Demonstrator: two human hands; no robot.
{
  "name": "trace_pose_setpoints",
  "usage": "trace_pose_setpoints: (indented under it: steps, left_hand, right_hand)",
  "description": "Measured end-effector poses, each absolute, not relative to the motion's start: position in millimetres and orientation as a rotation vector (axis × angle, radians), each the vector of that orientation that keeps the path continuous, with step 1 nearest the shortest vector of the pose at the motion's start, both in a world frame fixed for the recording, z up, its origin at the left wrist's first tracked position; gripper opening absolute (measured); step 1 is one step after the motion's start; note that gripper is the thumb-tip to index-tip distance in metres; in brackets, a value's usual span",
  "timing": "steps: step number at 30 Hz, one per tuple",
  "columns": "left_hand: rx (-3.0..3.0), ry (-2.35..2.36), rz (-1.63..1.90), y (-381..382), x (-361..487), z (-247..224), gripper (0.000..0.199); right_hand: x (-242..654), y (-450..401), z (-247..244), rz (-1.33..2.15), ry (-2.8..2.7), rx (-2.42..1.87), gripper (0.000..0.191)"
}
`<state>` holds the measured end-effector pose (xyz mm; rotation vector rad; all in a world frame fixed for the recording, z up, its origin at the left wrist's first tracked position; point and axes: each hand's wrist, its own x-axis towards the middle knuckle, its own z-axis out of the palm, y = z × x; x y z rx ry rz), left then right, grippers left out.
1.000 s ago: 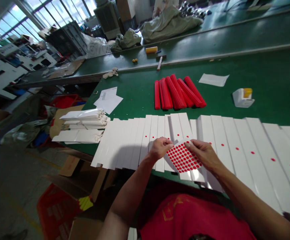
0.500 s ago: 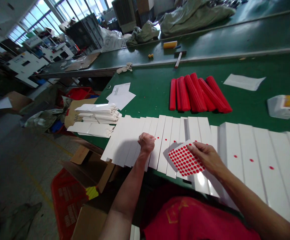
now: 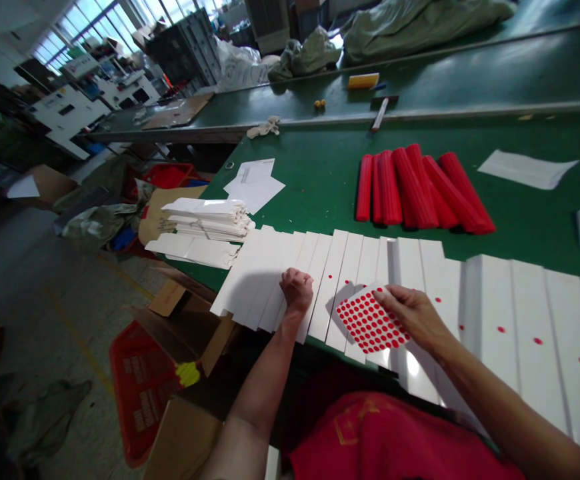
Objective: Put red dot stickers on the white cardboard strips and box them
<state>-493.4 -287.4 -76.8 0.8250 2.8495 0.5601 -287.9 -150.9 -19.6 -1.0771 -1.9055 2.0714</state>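
Note:
White flat cartons (image 3: 280, 253) lie overlapped in a long row along the front of the green table. Several toward the right bear one red dot each. My left hand (image 3: 297, 289) is closed over the row left of the nearest dots; whether its fingers pinch anything is too small to see. Between the thumb and fingers of my right hand (image 3: 413, 312) is a white sheet of red round stickers (image 3: 370, 321), tilted above the cartons.
Red ribbed rolls (image 3: 415, 190) lie behind the row. Stacked white cartons (image 3: 210, 220) and loose papers (image 3: 256, 183) are at the left. Farther back are a hammer-like tool (image 3: 380, 115) and a yellow roll (image 3: 363, 81). Below left stand a red crate (image 3: 137, 393) and open boxes (image 3: 180, 333).
The view has shifted, so the table and its items appear farther right. My left hand has moved left along the cartons, and so has my right hand with the sticker sheet.

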Motion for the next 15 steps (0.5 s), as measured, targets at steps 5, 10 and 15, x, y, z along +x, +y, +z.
trace_pose_setpoints:
  steps: [5,10,15]
  left_hand:
    - [0.788,2.997,0.608,-292,-487,-71,0.025]
    - [0.885,2.612,0.837,-293,-484,-39,0.012]
    - [1.005,2.157,1.026,-303,-484,-24,0.013]
  right_hand:
    - [-298,-156,-15,2.136,-1.874,-1.055,0.047]
    - [-307,-160,-17,2.160,-1.866,-1.032,0.044]
    - [-317,-166,-18,2.216,-1.828,-1.041,0.042]
